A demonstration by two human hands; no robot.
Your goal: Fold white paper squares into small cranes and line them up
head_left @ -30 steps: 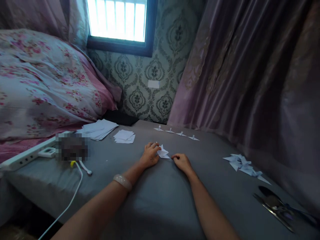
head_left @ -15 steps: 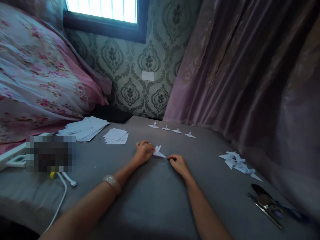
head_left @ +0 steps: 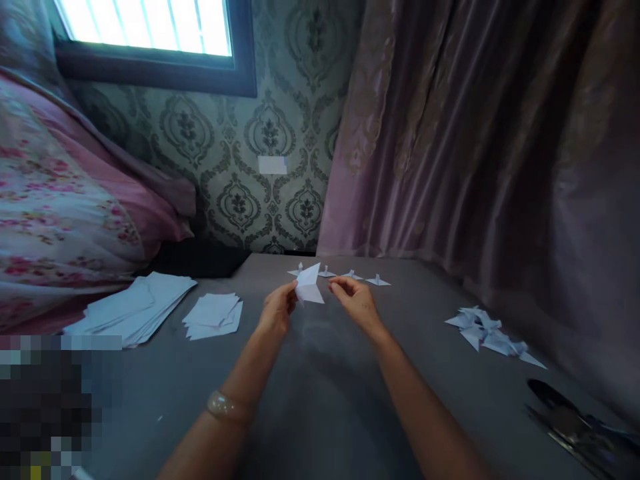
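My left hand (head_left: pixel 278 308) pinches a folded white paper figure (head_left: pixel 310 285) at its left edge, raised above the grey surface. Two pointed flaps of the paper spread to the right. Just right of these points is my right hand (head_left: pixel 356 301), its thumb and fingers pressed together. A small gap separates them from the paper, and nothing shows between them. Behind the hands stand several small folded paper figures (head_left: pixel 379 281) in a row, partly covered by the held one.
Loose white sheets (head_left: pixel 145 307) and a smaller paper stack (head_left: pixel 213 313) lie left on the grey surface (head_left: pixel 310 400). To the right are a heap of folded paper figures (head_left: pixel 487 333) and dark metal tools (head_left: pixel 575 427). A curtain (head_left: pixel 450 167) hangs along the right side.
My left hand has lifted and turned the folded paper, so its flaps now point right. My right hand has come off its tip and moved up. The view has shifted right.
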